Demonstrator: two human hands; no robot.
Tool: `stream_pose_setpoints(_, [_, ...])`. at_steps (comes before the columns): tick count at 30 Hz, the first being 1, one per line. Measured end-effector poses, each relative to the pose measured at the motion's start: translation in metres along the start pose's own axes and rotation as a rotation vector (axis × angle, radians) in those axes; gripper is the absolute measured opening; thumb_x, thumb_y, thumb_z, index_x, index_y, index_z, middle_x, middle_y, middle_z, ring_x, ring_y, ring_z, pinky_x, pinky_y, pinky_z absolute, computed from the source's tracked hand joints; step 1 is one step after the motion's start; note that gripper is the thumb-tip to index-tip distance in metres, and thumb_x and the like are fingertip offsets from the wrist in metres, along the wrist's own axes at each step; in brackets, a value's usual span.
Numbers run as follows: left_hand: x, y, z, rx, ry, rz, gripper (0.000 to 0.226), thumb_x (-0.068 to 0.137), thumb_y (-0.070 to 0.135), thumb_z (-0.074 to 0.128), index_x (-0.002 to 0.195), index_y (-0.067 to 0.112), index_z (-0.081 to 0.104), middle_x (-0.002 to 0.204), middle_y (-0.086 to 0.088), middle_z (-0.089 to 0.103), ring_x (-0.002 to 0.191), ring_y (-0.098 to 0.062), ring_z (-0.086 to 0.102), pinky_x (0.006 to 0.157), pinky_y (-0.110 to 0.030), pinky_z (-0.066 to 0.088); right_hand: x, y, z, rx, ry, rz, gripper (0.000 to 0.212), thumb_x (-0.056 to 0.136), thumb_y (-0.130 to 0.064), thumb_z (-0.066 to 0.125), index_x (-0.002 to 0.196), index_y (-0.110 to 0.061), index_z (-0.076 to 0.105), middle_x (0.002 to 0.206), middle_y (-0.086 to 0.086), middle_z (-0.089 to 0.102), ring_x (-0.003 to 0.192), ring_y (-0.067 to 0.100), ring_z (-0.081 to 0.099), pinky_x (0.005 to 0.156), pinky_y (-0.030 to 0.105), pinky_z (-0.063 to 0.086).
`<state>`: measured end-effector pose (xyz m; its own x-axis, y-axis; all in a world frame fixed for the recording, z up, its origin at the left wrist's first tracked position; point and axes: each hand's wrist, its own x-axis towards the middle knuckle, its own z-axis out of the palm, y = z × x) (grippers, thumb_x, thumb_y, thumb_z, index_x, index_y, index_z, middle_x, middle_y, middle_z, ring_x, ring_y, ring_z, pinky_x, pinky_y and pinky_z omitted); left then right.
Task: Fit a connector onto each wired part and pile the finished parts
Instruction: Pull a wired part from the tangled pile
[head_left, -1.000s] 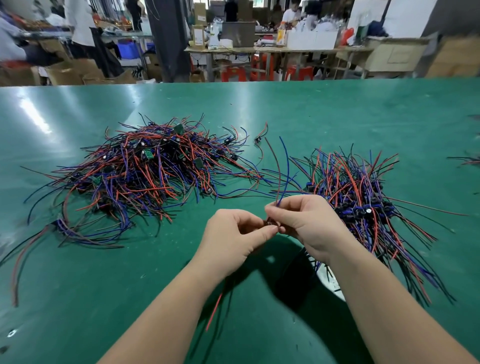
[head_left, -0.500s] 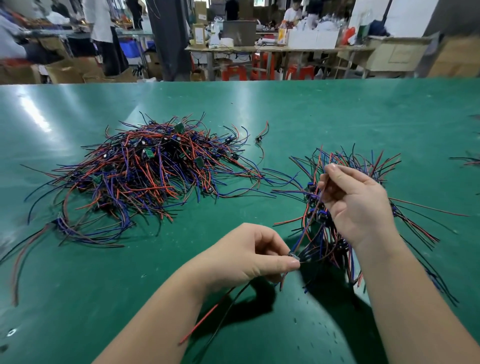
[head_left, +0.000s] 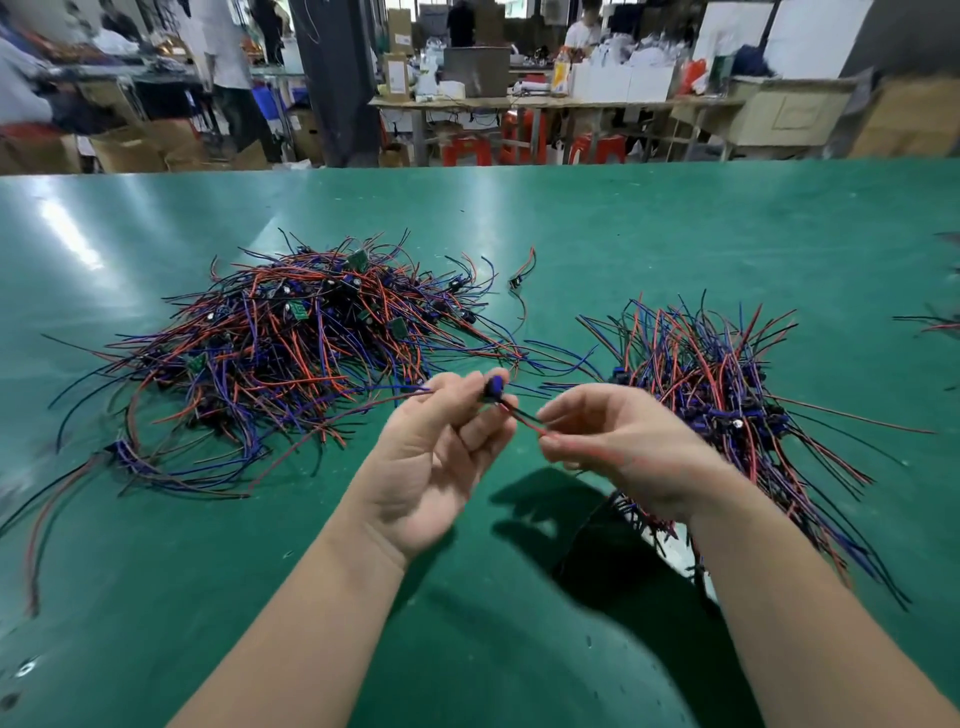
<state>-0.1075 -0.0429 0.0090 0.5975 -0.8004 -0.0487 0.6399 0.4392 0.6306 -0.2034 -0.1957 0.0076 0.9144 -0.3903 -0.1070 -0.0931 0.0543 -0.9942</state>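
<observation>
Left hand (head_left: 436, 467): fingers (head_left: 485, 428) pinch a small blue wired part (head_left: 493, 387), held above the green table (head_left: 623, 234). Right hand (head_left: 628, 447): fingers (head_left: 571, 410) pinch its red-and-black leads (head_left: 524, 418). Big tangled wire pile (head_left: 291, 353) left, smaller pile (head_left: 727, 395) right; which is finished is unclear. Judging: much left.

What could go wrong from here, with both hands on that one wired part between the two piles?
1. The left hand pinches the small blue-and-black wired part while the right hand pinches its thin red and black leads; a hard pull might strain their attachment.
2. Its loose tails trail toward the large tangled wire pile on the left and may snag.
3. The smaller wire pile on the right looks similar, so a mix-up seems possible.
</observation>
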Motion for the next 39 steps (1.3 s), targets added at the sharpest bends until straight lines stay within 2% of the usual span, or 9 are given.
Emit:
stream_pose_setpoints(5, [0.003, -0.015, 0.002, 0.152, 0.098, 0.368, 0.031, 0.063, 0.002, 0.075, 0.069, 0.016, 0.048, 0.074, -0.001, 0.07, 0.068, -0.011, 0.066, 0.071, -0.019, 0.053, 0.002, 0.003, 0.032, 0.423, -0.043, -0.091, 0.013, 0.061, -0.01, 0.072, 0.073, -0.015, 0.072, 0.063, 0.003, 0.065, 0.052, 0.011, 0.061, 0.05, 0.016, 0.048])
stream_pose_setpoints(9, [0.001, -0.027, -0.003, 0.783, 0.096, 0.722, 0.033, 0.063, 0.01, 0.084, 0.074, 0.017, 0.053, 0.084, 0.006, 0.07, 0.08, -0.005, 0.066, 0.075, -0.015, 0.049, 0.005, -0.001, 0.028, 0.625, 0.103, -0.031, 0.002, 0.065, -0.013, 0.067, 0.065, -0.011, 0.069, 0.057, 0.002, 0.063, 0.047, 0.007, 0.058, 0.046, 0.014, 0.048])
stream_pose_setpoints(12, [0.0, -0.033, -0.005, 1.027, -0.034, 0.805, 0.029, 0.07, 0.005, 0.078, 0.083, 0.023, 0.06, 0.091, 0.007, 0.068, 0.089, -0.012, 0.067, 0.082, -0.023, 0.051, 0.004, -0.005, 0.019, 0.626, 0.144, -0.015, 0.012, 0.065, -0.011, 0.069, 0.074, -0.006, 0.065, 0.058, 0.003, 0.062, 0.044, 0.007, 0.056, 0.041, 0.015, 0.045])
stream_pose_setpoints(15, [0.0, -0.034, -0.003, 1.005, 0.053, 0.704, 0.022, 0.077, 0.008, 0.072, 0.09, 0.024, 0.065, 0.09, 0.004, 0.071, 0.085, -0.013, 0.07, 0.08, -0.024, 0.054, 0.003, -0.006, 0.013, 0.492, 0.191, -0.061, 0.003, 0.063, -0.014, 0.07, 0.062, -0.012, 0.073, 0.057, 0.001, 0.064, 0.043, 0.004, 0.055, 0.041, 0.012, 0.043])
stream_pose_setpoints(19, [-0.003, -0.028, 0.005, 0.695, 0.158, 0.309, 0.024, 0.063, 0.035, 0.081, 0.077, 0.016, 0.075, 0.073, -0.003, 0.073, 0.067, -0.013, 0.069, 0.067, -0.028, 0.059, 0.004, -0.003, 0.015, 0.338, 0.221, -0.124, 0.004, 0.057, -0.017, 0.074, 0.059, -0.014, 0.073, 0.058, 0.002, 0.065, 0.047, 0.008, 0.056, 0.045, 0.015, 0.043])
stream_pose_setpoints(23, [-0.003, -0.028, 0.009, 0.673, 0.158, 0.118, 0.019, 0.059, 0.026, 0.076, 0.068, 0.01, 0.075, 0.066, -0.009, 0.071, 0.059, -0.017, 0.063, 0.064, -0.032, 0.058, 0.004, -0.002, 0.02, 0.269, 0.251, -0.119, 0.011, 0.06, -0.017, 0.074, 0.064, -0.01, 0.067, 0.057, 0.005, 0.064, 0.046, 0.01, 0.055, 0.044, 0.017, 0.041])
stream_pose_setpoints(31, [-0.013, -0.017, 0.003, 0.953, -0.198, -0.364, 0.008, 0.071, 0.017, 0.08, 0.066, 0.015, 0.073, 0.063, -0.004, 0.069, 0.051, -0.011, 0.062, 0.052, -0.019, 0.051, 0.001, -0.016, -0.031, 0.517, 0.602, -0.163, 0.011, 0.083, -0.009, 0.069, 0.073, -0.01, 0.064, 0.056, 0.002, 0.065, 0.045, 0.007, 0.054, 0.043, 0.016, 0.042])
stream_pose_setpoints(34, [-0.016, -0.018, 0.004, 1.037, -0.268, -0.371, 0.008, 0.076, 0.015, 0.079, 0.069, 0.014, 0.074, 0.064, -0.002, 0.07, 0.052, -0.009, 0.064, 0.049, -0.015, 0.046, 0.004, -0.012, -0.036, 0.588, 0.646, -0.168, 0.008, 0.09, -0.012, 0.064, 0.082, -0.01, 0.063, 0.062, 0.002, 0.065, 0.049, 0.007, 0.056, 0.044, 0.015, 0.042])
stream_pose_setpoints(39, [-0.005, -0.016, 0.006, 0.747, 0.083, -0.076, 0.019, 0.059, 0.029, 0.077, 0.065, 0.011, 0.074, 0.068, -0.012, 0.07, 0.056, -0.017, 0.065, 0.059, -0.027, 0.057, 0.007, -0.012, -0.036, 0.714, 0.905, -0.151, 0.021, 0.101, -0.026, 0.034, 0.091, -0.019, 0.052, 0.081, 0.004, 0.059, 0.065, 0.017, 0.06, 0.059, 0.024, 0.046])
